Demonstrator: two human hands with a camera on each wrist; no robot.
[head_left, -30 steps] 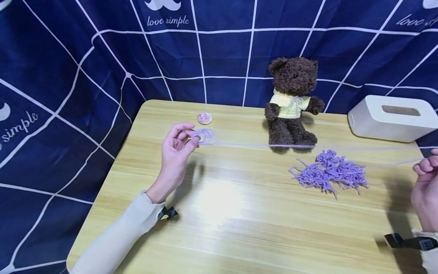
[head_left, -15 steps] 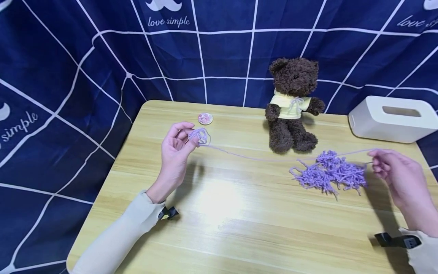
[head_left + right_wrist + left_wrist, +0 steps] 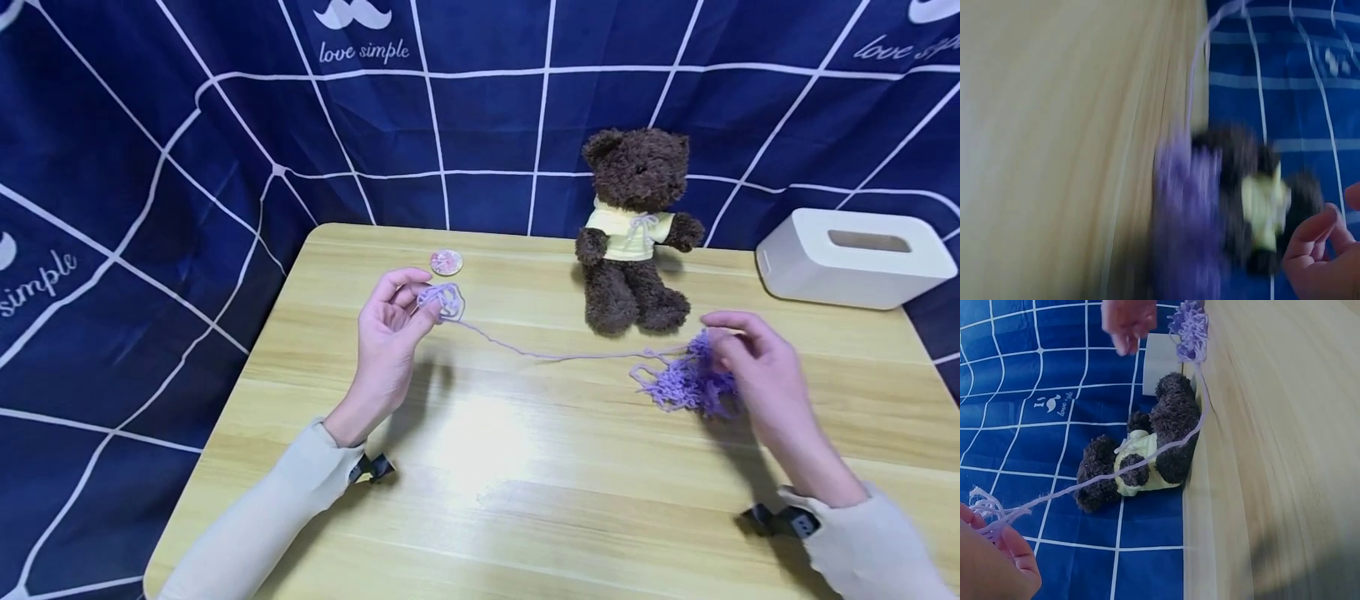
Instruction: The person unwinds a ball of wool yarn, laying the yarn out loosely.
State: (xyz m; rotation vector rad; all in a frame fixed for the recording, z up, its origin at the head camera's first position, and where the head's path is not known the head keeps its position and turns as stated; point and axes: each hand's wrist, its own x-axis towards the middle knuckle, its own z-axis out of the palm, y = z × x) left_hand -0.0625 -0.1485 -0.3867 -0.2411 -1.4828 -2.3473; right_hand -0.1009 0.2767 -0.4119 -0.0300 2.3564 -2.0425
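Between thumb and fingers, my left hand [image 3: 386,333] pinches a small looped bundle of pale purple yarn [image 3: 450,302]. A slack strand [image 3: 555,358] runs from that bundle rightward, down to a tangled pile of purple yarn [image 3: 675,385] on the table. Over the right side of the pile is my right hand [image 3: 767,375], partly covering it in the head view. Its fingers are loosely bent, and no yarn shows between them in the left wrist view or the right wrist view, where the pile [image 3: 1185,219] is blurred.
A brown teddy bear [image 3: 636,287] in a yellow shirt sits behind the pile. To its right stands a white tissue box [image 3: 832,268]. A round pink-patterned disc [image 3: 446,262] lies just beyond my left hand. Blue grid-patterned cloth [image 3: 487,125] hangs behind the wooden table [image 3: 525,517].
My right hand has come left from the far right edge to above the pile, and the strand it held taut now sags from its grip-free side. My left hand has stayed nearly still.
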